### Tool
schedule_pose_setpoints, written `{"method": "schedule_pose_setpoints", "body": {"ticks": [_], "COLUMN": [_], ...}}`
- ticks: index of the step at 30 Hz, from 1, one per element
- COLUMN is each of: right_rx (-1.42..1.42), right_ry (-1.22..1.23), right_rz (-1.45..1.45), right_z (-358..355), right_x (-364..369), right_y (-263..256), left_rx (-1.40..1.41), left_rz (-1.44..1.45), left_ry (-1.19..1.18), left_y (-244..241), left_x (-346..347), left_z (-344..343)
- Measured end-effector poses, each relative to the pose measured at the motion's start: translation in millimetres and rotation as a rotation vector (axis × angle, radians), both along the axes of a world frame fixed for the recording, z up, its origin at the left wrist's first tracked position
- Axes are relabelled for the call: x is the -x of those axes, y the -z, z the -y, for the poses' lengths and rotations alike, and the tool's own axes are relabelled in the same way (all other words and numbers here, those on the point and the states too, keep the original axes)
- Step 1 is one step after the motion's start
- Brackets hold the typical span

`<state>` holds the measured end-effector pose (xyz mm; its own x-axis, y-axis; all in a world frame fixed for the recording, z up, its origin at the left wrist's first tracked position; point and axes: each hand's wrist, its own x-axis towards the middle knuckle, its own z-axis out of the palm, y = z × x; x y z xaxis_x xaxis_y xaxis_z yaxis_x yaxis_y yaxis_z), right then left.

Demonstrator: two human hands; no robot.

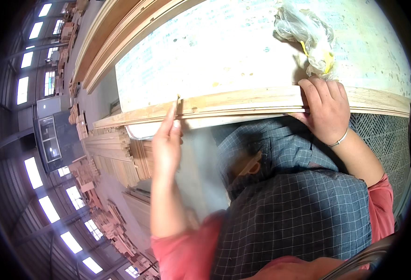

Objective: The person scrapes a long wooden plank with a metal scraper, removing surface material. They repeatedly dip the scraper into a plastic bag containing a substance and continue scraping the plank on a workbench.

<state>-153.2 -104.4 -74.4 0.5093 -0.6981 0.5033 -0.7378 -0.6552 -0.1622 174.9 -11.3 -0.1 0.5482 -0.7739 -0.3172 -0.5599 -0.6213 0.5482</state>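
A long grooved wooden moulding point(247, 99) lies along the near edge of a pale, stained worktable point(226, 45). My left hand point(167, 138) grips a slim tool point(176, 106), its kind unclear, whose tip is over the moulding by a small notch or knot. Around the moulding's right part, my right hand point(326, 105) is closed, fingers on top and thumb at the near side. A crumpled clear plastic bag point(307, 35) with yellow bits lies on the table just beyond my right hand.
Several long wooden profiles point(111, 38) lie beyond the table's left end. Stacked wooden strips point(111, 154) stand below left, with more timber piles along the hall. A patterned mat or panel point(380, 140) shows at right. A checked apron point(296, 210) covers my front.
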Motion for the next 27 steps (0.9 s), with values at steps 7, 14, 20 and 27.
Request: {"method": "schedule_pose_setpoints", "body": {"ticks": [7, 14, 20, 27], "right_rx": [-0.044, -0.026, -0.003, 0.063], "right_ry": [0.001, -0.008, -0.009, -0.002], "right_rz": [-0.016, 0.003, 0.009, 0.059], "right_z": [1.3, 3.0, 3.7, 1.0], "right_x": [4.3, 3.7, -0.1, -0.3], "right_y": [0.9, 2.2, -0.6, 2.7], "left_rx": [0.134, -0.090, 0.059, -0.312], "left_rz": [0.212, 0.311, -0.087, 0.388], "left_ry": [0.157, 0.248, -0.035, 0.192], "left_y": [29.6, 13.3, 12.5, -35.7], "left_x": [29.0, 76.1, 34.9, -26.8], "left_z": [-6.3, 8.5, 5.1, 46.8]}}
